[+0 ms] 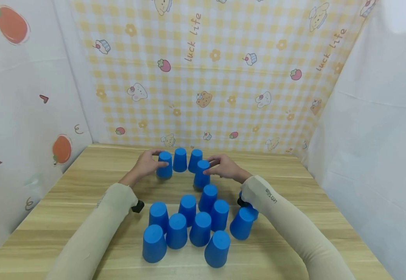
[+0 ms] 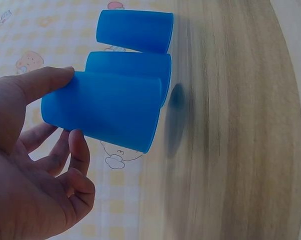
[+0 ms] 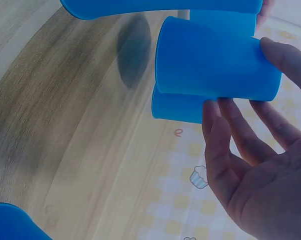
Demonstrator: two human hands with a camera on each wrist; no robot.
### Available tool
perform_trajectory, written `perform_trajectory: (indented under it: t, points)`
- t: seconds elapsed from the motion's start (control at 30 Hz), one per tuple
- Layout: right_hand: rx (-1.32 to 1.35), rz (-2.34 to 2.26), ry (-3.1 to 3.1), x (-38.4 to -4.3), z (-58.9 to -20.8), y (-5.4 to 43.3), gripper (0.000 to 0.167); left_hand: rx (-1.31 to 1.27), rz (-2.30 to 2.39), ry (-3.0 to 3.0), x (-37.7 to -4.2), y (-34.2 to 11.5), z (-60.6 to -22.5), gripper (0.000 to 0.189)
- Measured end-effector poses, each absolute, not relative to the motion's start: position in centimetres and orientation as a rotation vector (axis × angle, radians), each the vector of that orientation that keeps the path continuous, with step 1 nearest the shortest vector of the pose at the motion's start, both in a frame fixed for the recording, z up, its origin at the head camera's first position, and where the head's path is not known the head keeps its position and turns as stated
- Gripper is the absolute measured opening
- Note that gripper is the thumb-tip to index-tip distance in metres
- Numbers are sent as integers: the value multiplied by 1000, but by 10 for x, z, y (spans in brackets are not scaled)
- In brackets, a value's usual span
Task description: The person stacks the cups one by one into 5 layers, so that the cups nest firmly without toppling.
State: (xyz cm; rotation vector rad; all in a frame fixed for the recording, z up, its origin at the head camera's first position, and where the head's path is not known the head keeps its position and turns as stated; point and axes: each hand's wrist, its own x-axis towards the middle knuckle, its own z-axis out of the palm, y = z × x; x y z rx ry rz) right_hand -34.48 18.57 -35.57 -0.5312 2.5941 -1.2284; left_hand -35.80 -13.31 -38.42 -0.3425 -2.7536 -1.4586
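At the far side of the table, my left hand pinches an upside-down blue cup between thumb and fingers. The left wrist view shows this cup with its shadow apart from its rim. Another upside-down blue cup is held near its narrow top by my right hand. In the right wrist view that cup also hangs above its shadow, thumb on one side and fingertips on the other. Two blue cups, a left one and a right one, stand upside down just behind the held ones.
Several more upside-down blue cups stand grouped at the front of the wooden table. A leaning-looking cup sits by the right forearm, which partly covers further blue behind it. A patterned curtain closes off the back.
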Motion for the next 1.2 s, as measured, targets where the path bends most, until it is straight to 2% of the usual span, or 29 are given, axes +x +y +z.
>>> perform_trajectory:
  t: [0.43,1.2]
  points:
    - [-394,-1258,2636,-346,-358,189,52,-352,-1404,-2741,-375,-130,-379,48]
    - [-351,-1298,2688,-350,-358,197,51,-250,-1413,-2758,-388,-128,-381,50]
